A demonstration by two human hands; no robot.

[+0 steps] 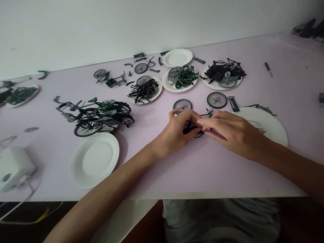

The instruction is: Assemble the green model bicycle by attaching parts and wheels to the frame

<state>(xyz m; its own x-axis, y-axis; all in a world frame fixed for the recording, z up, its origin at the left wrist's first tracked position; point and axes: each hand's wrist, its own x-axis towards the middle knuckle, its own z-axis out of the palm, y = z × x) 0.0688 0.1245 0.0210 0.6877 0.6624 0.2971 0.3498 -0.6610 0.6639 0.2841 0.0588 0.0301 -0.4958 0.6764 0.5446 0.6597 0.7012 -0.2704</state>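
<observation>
Between my hands is a dark model bicycle frame (188, 127), partly hidden by my fingers. My left hand (178, 126) is closed round its left side. Opposite it, my right hand (225, 130) pinches at the same piece, fingertips meeting the left hand's; any small part between them is hidden. Just beyond my left hand lies a spoked toy wheel (182, 104). A second wheel (217, 100) rests behind my right hand, beside a dark green flat part (234, 104). Under my right forearm, a white paper plate (275, 131) holds small thin pieces.
Assembled model bicycles (101, 114) stand at the left, behind a paper plate (95, 160). Plates of black parts (144, 90), green parts (186, 77) and more black parts (224, 74) line the back. A screwdriver (268, 69) lies far right, a white power adapter (15, 167) near left.
</observation>
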